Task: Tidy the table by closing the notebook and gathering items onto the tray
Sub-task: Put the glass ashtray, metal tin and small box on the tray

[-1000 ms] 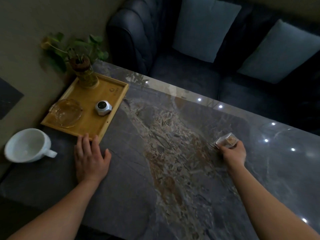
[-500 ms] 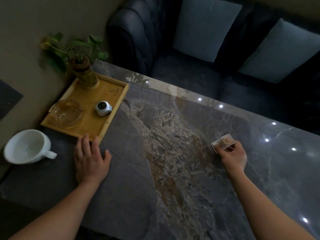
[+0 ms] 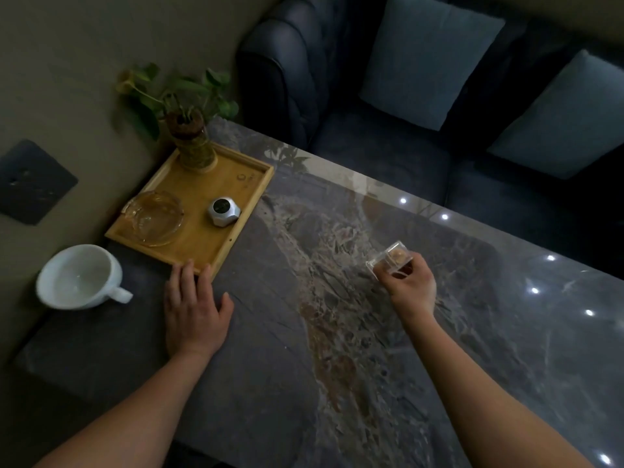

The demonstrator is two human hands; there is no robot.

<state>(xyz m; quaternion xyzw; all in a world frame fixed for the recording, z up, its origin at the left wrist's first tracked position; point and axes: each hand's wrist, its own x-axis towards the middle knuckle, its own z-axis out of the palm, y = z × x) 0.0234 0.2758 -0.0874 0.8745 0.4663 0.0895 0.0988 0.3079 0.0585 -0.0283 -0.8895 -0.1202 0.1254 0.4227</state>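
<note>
Home living room, dark sofa point(image 3: 388, 146) with cushions point(image 3: 429, 59), marble coffee table point(image 3: 337, 332)

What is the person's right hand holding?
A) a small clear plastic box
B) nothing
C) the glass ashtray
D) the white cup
A: the right hand grips a small clear plastic box above the table, while the white cup sits apart at the left.

Left hand point(image 3: 194, 312) lower left of centre, palm down, fingers spread flat and pointing up the frame, bare forearm running to the bottom left corner, right hand point(image 3: 410, 285) right of centre, fingers curled, apparently pinching something small, forearm to bottom right.
</note>
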